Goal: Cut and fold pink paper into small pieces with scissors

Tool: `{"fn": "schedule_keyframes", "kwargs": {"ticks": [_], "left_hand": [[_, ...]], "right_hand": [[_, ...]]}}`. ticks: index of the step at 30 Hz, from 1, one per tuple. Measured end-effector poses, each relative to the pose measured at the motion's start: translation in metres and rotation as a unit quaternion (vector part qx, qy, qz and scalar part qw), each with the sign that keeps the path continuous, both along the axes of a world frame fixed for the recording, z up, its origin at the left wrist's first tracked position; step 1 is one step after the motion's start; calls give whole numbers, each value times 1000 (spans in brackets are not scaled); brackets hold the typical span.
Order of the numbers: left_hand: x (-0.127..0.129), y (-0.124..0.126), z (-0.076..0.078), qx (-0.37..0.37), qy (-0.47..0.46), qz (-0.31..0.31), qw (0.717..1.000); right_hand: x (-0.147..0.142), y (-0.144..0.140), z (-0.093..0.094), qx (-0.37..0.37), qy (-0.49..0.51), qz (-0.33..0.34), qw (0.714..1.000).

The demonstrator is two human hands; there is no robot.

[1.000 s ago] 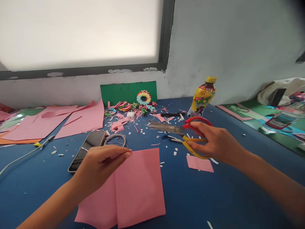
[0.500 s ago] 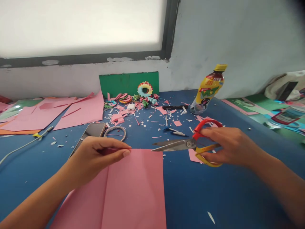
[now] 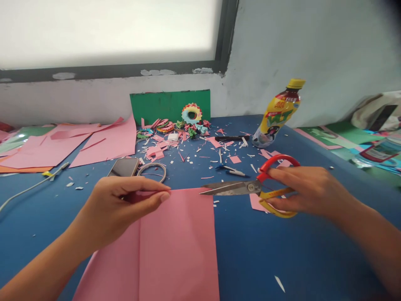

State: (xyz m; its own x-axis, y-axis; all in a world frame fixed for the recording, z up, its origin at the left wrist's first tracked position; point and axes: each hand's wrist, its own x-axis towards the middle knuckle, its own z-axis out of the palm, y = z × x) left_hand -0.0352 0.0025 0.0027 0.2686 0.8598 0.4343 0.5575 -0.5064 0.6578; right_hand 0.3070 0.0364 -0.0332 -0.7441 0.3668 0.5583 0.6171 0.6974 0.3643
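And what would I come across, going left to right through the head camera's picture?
White cable → left hand → multicoloured paper ring → red-and-yellow-handled scissors → right hand → clear container with a label at the far right.

Tally: left hand (image 3: 120,209) + right hand (image 3: 308,190), 2; scissors (image 3: 233,189), 1 pair; held pink sheet (image 3: 178,242), 1.
Clock facing as the hands do, 12 ahead. At 10: 1 white cable (image 3: 59,169), several loose pink sheets (image 3: 40,151), exact number unclear from where I stand. At 11: 1 phone (image 3: 123,167), 1 ring-shaped roll (image 3: 164,170). At 12: 1 green board (image 3: 156,106), 1 paper ring (image 3: 186,115), 1 white case (image 3: 173,136), 1 black pen-like item (image 3: 232,138); scraps (image 3: 156,152) too many to count. At 1: 1 yellow-capped bottle (image 3: 276,115). At 2: 1 labelled clear container (image 3: 379,152).
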Motion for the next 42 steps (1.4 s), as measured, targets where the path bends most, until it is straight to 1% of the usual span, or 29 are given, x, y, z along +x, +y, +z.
{"fn": "schedule_keyframes", "kwargs": {"ticks": [4,10,13,17,21,26,30,32,37,42], "left_hand": [[-1,0,-2,20,-1,-11,1000],[-1,-2,-3,51,10,-19,998],[0,-2,-3,70,17,-26,997],[-1,-1,-1,85,27,-38,995],[-2,-1,0,90,36,-41,994],[-3,-2,0,93,39,-32,994],[-4,-1,-2,94,35,-26,995],[-3,-1,-2,97,34,-26,994],[-1,-2,1,90,44,-29,995],[-1,-3,2,90,36,-45,994]], "right_hand": [[0,1,2,16,-2,-6,1000],[-1,0,4,19,-15,-12,1000],[-1,0,4,6,-21,-20,1000],[-1,0,5,-3,-21,-9,1000],[-1,2,4,9,-22,0,1000],[2,2,3,14,-33,-6,999],[4,0,2,31,-3,9,999],[5,-1,2,24,13,0,1000],[3,-1,2,-19,27,-19,999],[2,0,2,-18,28,-19,999]]}}
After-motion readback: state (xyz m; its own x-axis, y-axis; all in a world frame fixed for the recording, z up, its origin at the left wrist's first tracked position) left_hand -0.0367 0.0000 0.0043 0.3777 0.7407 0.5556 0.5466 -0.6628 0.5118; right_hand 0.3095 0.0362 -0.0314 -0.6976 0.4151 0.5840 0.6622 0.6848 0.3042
